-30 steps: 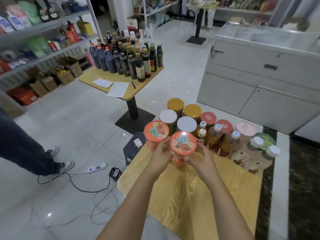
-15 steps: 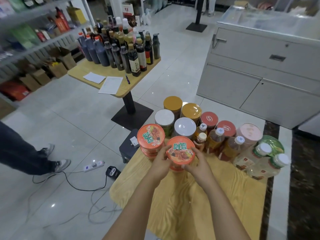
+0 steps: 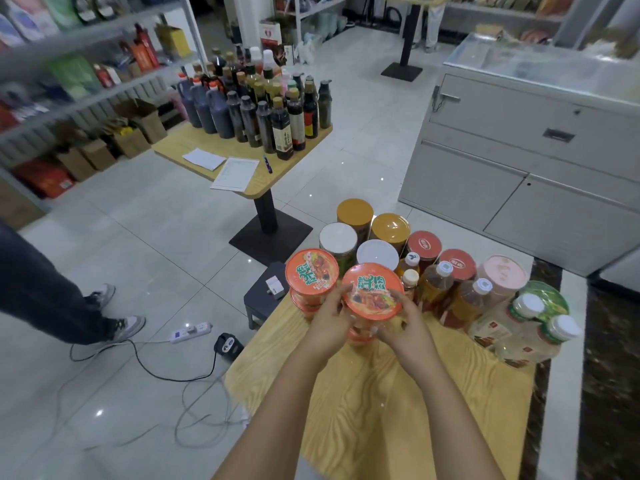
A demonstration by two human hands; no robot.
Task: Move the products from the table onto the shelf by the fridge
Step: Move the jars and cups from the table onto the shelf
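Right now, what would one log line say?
left hand: grips front noodle cup | right hand: grips same cup | yellow table: drink bottles standing

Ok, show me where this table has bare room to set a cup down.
Bare wood covers the table's near half, from the held noodle cup back to the near edge. The far end is crowded: canisters and bottles stand packed together.

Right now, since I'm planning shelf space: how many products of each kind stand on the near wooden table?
Orange-lidded noodle cups: 4, in two stacks of two
Tall round canisters with flat lids: 8 (2 mustard, 2 white, 2 red, 1 pink, 1 green)
Amber plastic bottles, white caps: 4
Pale clear plastic bottles, white caps: 2
Total: 18
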